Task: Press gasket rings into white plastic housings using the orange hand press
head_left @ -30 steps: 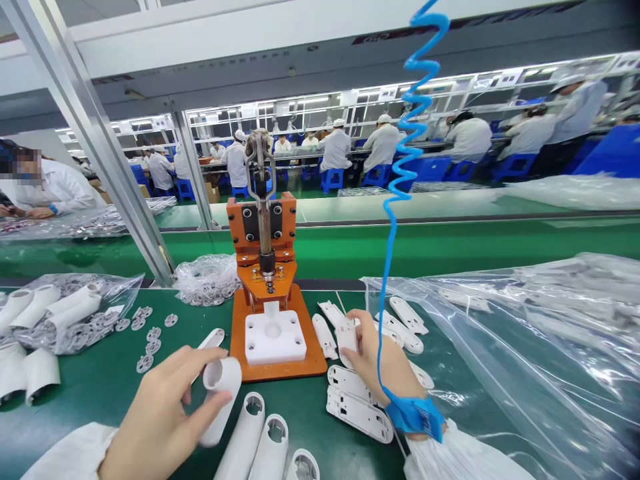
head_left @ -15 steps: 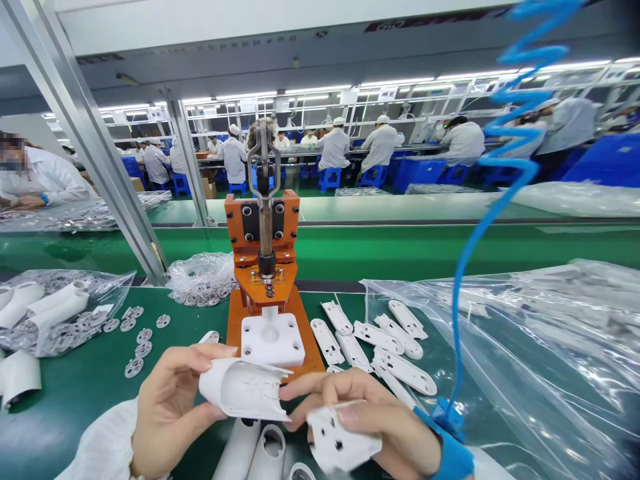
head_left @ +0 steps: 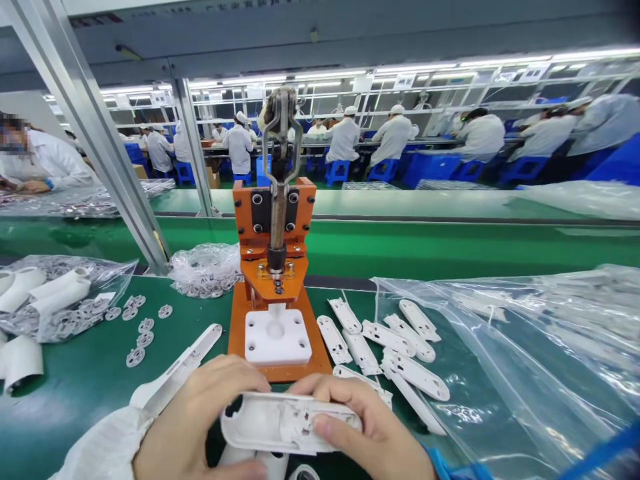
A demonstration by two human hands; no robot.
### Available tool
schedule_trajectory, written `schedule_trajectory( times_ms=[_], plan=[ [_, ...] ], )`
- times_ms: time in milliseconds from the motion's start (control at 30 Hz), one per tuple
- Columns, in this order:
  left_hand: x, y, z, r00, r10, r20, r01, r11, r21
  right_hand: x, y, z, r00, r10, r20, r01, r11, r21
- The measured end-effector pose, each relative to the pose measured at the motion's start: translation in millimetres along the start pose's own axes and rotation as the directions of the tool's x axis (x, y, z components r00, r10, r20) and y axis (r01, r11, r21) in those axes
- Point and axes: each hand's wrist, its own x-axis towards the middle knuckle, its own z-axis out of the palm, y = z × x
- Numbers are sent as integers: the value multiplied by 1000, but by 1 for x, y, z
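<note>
Both my hands hold one white plastic housing point(head_left: 290, 421) low in the middle, lying sideways with a flat cover piece pressed onto it. My left hand point(head_left: 200, 427) wraps its left end, fingers curled. My right hand point(head_left: 365, 430) grips the right end, thumb on top; a blue wrist strap point(head_left: 450, 467) shows at its cuff. Just beyond stands an orange hand press point(head_left: 275, 267) with a white nest block point(head_left: 277, 337) on its base.
Several white flat covers point(head_left: 390, 347) lie right of the press, beside a large clear plastic bag point(head_left: 525, 347). Small white discs point(head_left: 143, 327) and a bag of white tubes point(head_left: 55, 297) sit left. A long white part point(head_left: 180, 367) lies near my left hand. Other people work at benches behind.
My hands have brought the housing and the cover together and turned them sideways into one piece. The blue coiled cord has swung out of view.
</note>
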Motion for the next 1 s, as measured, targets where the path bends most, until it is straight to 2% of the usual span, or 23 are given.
schedule_trajectory(
  times_ms=[33,100,167,233,333,467,600,700,800,900,1000],
  plan=[
    [2,4,0,994,-11,106,3,997,71,-1,1,3,1000,12,-20,-14,995,-95],
    [5,11,3,958,-161,239,111,972,209,-3,4,9,997,31,-65,-45,973,-227],
    [7,16,6,901,-343,264,270,922,278,-3,3,11,998,20,-66,-36,968,-248],
    [9,17,8,871,-418,258,363,901,237,1,0,9,999,-7,-32,0,979,-204],
    [13,16,5,869,-421,259,397,907,141,7,-7,-1,1000,-17,14,18,993,-115],
    [16,18,0,830,-442,340,419,897,143,7,-14,-10,990,-25,136,37,995,-91],
    [16,21,-2,792,-372,484,360,925,122,4,-13,-9,974,138,177,-118,986,-115],
    [15,22,-1,790,-354,500,330,934,140,5,-11,-8,972,189,136,-178,980,-90],
    [15,24,-1,784,-393,481,357,919,169,6,-9,-6,984,154,83,-146,984,-98],
    [14,22,1,766,-425,482,391,903,176,4,-8,-3,992,124,-23,-126,970,-210],
    [13,19,1,768,-444,462,408,895,182,0,-5,-2,986,123,-112,-155,923,-353]
  ],
)
